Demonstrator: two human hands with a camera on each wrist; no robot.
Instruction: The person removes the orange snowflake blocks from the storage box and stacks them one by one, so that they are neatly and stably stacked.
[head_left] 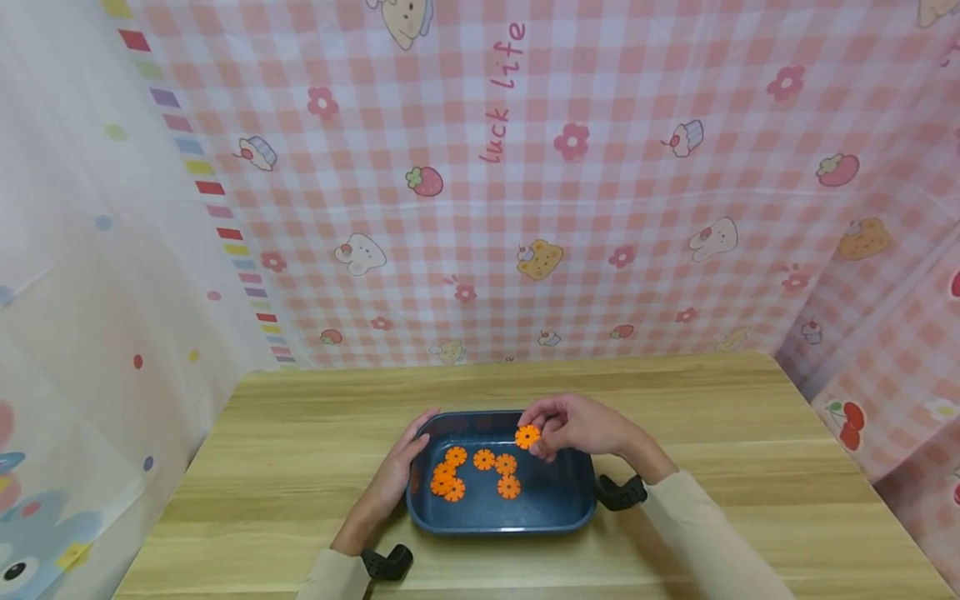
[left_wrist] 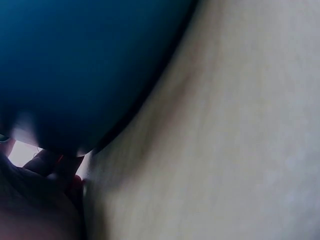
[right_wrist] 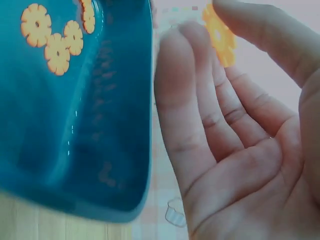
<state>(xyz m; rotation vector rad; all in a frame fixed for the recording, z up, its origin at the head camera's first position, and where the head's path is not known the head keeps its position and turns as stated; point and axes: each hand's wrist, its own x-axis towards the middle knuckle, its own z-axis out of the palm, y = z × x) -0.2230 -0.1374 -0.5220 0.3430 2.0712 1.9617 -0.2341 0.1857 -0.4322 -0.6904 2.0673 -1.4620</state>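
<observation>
Orange flower pieces (head_left: 480,464): most lie on the floor of the tray (head_left: 551,500), in its left half and around its middle; another is lifted off that floor.
Left hand (head_left: 390,475): at the tray's left side, clamped on its wall, the thumb seemingly over the rim and the fingers along the outside.
Left cluster (head_left: 444,477): about four pieces near the tray's left end, some overlapping, so the exact count is uncertain.
Middle group (head_left: 509,492): three pieces near the tray's middle, set in a bend, close together or touching.
Held piece (head_left: 527,443): above the tray's far side, right of its middle, apart from the other pieces.
Right hand (head_left: 577,427): over the tray's far right part, thumb and fingertips together on the held piece.
Done: by the look of it, about seven pieces rest in the tray and one is in the grip.
Left: the held piece is not set down; whether it is going into or coming out of the tray, and how many remain to be handled, cannot be told.
</observation>
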